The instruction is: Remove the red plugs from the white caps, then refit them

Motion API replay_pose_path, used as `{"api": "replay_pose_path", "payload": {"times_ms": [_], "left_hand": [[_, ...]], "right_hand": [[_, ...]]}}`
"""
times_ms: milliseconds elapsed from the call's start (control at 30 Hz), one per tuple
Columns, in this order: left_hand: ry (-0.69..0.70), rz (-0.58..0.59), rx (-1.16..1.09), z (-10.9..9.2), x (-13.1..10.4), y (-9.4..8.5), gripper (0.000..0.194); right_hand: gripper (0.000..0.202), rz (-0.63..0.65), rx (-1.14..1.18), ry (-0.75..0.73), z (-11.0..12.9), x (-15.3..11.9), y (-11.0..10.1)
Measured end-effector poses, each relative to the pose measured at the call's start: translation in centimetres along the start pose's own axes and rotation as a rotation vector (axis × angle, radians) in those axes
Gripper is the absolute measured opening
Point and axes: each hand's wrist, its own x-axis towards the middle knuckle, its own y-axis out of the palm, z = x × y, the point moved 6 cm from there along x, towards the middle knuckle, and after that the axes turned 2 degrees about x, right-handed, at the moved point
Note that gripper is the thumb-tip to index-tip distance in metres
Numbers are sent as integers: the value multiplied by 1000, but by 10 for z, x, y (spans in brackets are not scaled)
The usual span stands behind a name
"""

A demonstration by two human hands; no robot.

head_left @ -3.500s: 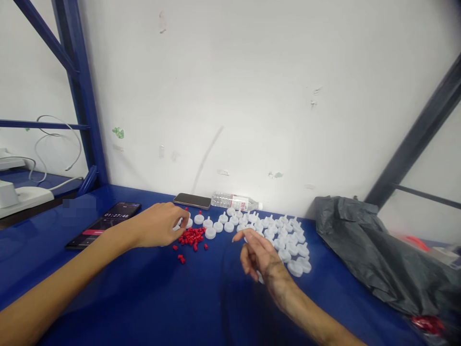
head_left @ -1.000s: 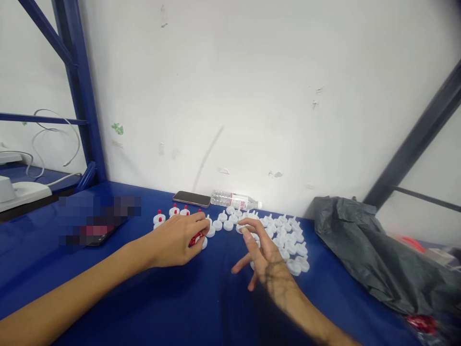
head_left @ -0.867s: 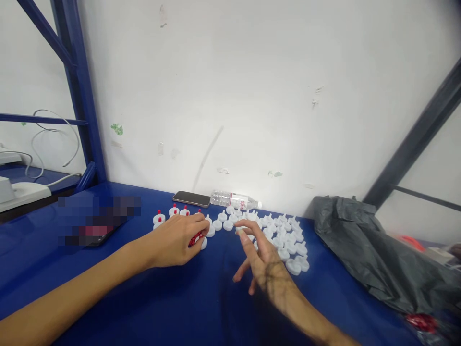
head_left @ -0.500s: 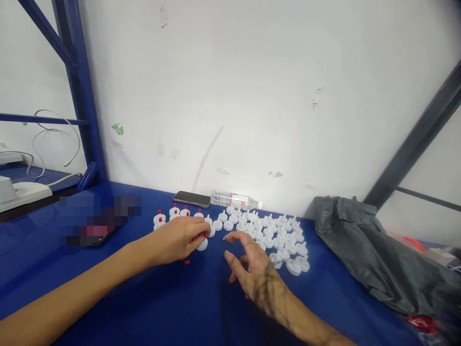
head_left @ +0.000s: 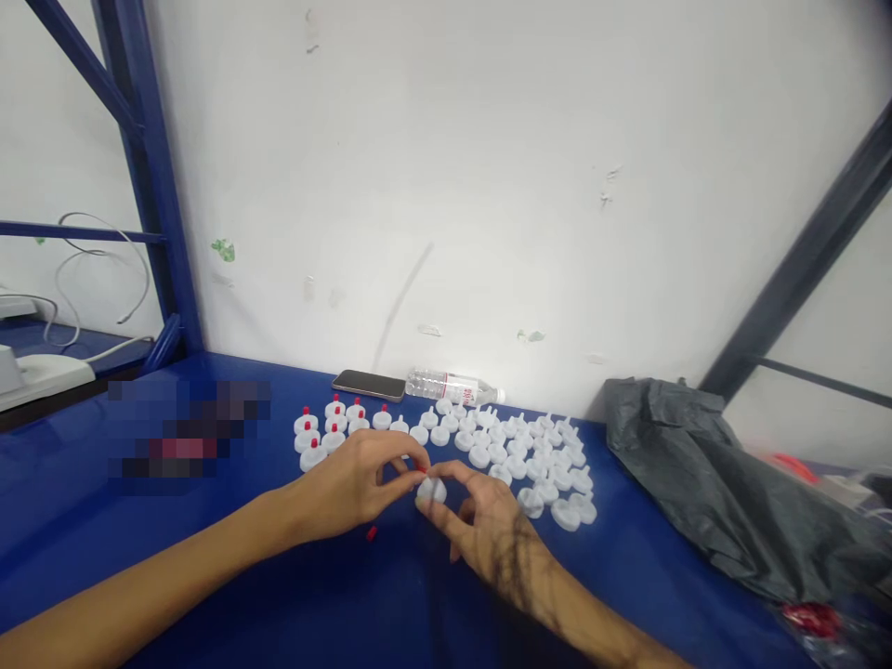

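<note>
My left hand pinches a small red tip, mostly hidden by the fingers, at the top of a white nozzle cap. That cap sits between the thumb and index finger of my right hand, which grips its sides. A loose red tip lies on the blue table just below my left hand. Beyond that hand stand several white nozzle caps with red tips. To the right spreads a crowd of white nozzle caps without red tips.
A phone and a clear plastic bottle lie along the wall. On the right a dark grey plastic bag covers part of the blue table. Blue metal posts rise at the left; a blurred-out patch is on the table there.
My left hand has moved right, to meet my right hand. My right hand, apart from the caps before, has closed on a white nozzle cap. The loose red tip has shifted slightly towards me.
</note>
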Motion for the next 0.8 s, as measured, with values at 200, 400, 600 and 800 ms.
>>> {"api": "replay_pose_path", "payload": {"times_ms": [200,400,600,800], "left_hand": [[83,14,144,6,0,1,12],[106,3,193,10,-1,2,15],[119,11,186,10,0,2,16],[156,-17,235,7,-1,3,18]], "right_hand": [[33,-32,65,34,-8,3,0],[35,-81,65,37,-15,5,0],[36,-67,39,20,-9,3,-1],[38,-87,-9,-20,-7,5,-3]]}}
